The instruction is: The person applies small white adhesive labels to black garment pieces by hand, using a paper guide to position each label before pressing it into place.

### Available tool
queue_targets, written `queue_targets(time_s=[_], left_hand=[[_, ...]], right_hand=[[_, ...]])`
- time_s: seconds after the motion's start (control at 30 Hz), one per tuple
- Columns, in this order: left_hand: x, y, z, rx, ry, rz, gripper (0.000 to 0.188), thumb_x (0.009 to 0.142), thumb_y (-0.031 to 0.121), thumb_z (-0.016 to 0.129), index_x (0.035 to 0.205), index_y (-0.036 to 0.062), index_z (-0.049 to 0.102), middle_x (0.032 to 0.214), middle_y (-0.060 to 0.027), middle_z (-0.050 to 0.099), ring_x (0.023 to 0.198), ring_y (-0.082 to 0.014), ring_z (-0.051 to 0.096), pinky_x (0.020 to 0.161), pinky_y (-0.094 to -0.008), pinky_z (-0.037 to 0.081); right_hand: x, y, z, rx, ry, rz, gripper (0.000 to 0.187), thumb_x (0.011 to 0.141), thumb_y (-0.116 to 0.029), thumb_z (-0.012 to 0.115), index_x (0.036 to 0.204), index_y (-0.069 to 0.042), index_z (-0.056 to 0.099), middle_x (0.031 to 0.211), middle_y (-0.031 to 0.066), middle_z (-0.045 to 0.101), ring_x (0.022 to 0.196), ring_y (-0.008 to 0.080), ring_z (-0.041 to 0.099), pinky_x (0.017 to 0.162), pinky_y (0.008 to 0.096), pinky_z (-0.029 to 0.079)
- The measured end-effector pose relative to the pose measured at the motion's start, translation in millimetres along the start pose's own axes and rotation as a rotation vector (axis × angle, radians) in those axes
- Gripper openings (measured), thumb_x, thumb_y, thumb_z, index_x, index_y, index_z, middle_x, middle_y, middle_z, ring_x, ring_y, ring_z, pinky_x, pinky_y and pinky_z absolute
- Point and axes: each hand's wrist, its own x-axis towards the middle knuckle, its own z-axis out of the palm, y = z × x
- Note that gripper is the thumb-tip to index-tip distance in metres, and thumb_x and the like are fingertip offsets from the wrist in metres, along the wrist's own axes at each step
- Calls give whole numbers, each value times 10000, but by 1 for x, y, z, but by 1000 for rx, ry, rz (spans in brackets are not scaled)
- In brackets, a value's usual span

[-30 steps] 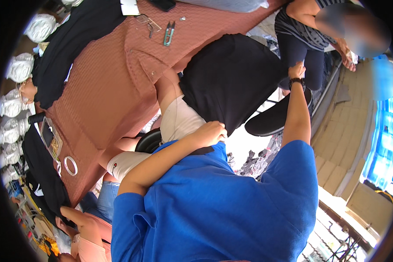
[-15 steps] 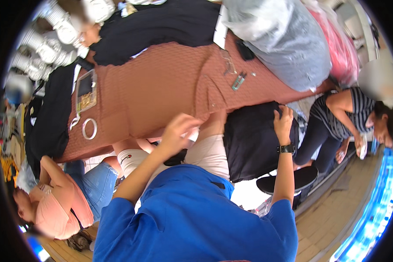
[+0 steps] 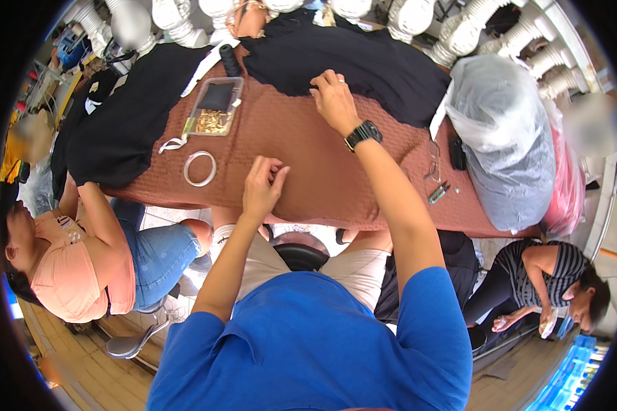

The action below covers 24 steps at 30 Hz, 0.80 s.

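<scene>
My left hand point(image 3: 262, 186) hovers over the near part of the brown quilted cloth point(image 3: 233, 161), its fingers curled and the thumb close to the index finger. Whatever may sit between those fingertips is too small to make out. My right hand point(image 3: 336, 104) reaches farther across, at the near edge of a black fabric piece point(image 3: 384, 75). Its fingers are loosely bent and somewhat apart, and I see nothing in them. A black watch is on the right wrist. Whether the fingertips touch the fabric, I cannot tell.
At left lie a clear box point(image 3: 237, 109) of gold-coloured small parts, a white ring-shaped roll point(image 3: 199, 168), a black thread spool point(image 3: 230, 60) and black fabric point(image 3: 127, 116). Thread snips point(image 3: 439, 192), eyeglasses point(image 3: 433, 164) and a large plastic-wrapped bundle point(image 3: 504, 137) are right. People sit on both sides.
My right hand has moved from the black cloth at the right side to the far fabric. My left hand has come up over the table; the white thing by it is no longer visible. The view has shifted.
</scene>
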Motion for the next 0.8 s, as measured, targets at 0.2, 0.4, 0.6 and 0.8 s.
queue_targets(time_s=[0.2, 0.4, 0.6, 0.8], left_hand=[[1, -2, -4, -51, -34, -40, 128, 885, 88, 722, 911, 7, 627, 847, -104, 580, 711, -243, 615, 625, -346, 507], [2, -4, -9, -90, -36, -39, 118, 894, 93, 719, 904, 8, 638, 827, -99, 584, 711, -230, 611, 620, -330, 500], [2, -7, -8, -74, -38, -3, 109, 890, 90, 710, 905, 12, 635, 839, -95, 592, 752, -242, 613, 648, -340, 505], [1, -11, -8, -16, -27, 38, 101, 894, 95, 697, 914, 19, 633, 855, -97, 594, 801, -260, 610, 668, -356, 506]], right_hand=[[47, 5, 61, -242, -69, -3, 222, 833, -87, 716, 1043, -71, 649, 1043, 108, 566, 985, 324, 583, 819, 437, 511], [60, 20, 74, 24, -19, 179, 76, 876, -74, 676, 925, -28, 640, 899, 166, 619, 927, 349, 625, 790, 443, 507], [72, 30, 61, 120, -54, 219, 154, 858, -63, 699, 994, -50, 631, 982, 156, 618, 1001, 371, 590, 843, 479, 500], [60, 17, 63, -94, -153, 84, 193, 796, -59, 749, 954, -65, 638, 1033, 114, 582, 988, 356, 596, 830, 457, 529]])
